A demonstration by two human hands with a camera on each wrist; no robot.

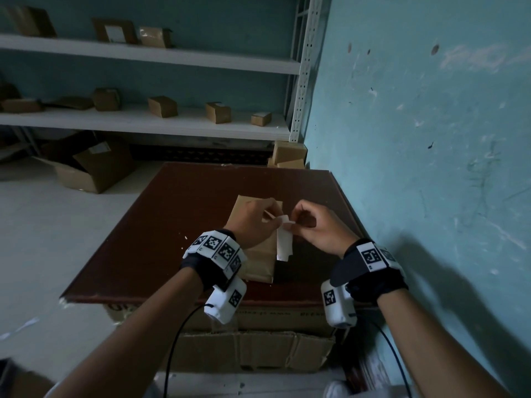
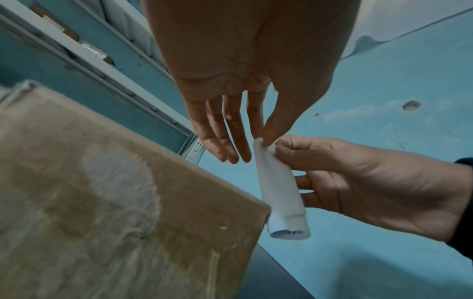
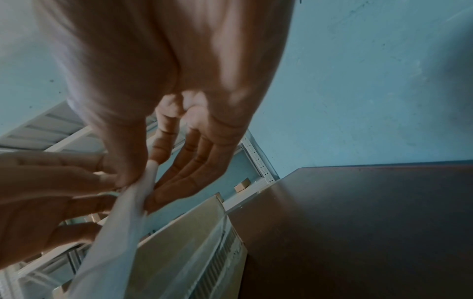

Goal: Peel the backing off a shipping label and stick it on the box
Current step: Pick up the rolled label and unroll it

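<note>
The curled white paper shipping label [image 1: 284,242] hangs between both hands above the brown cardboard box [image 1: 258,262]; left hand [image 1: 254,222] and right hand [image 1: 321,228] pinch its top edge; it looks light, limp and tearable, best gripped at a corner.

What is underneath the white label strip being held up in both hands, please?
Below the white curled paper label strip stands the brown cardboard box on the dark brown wooden table. The left hand and right hand cover part of the box top.
</note>
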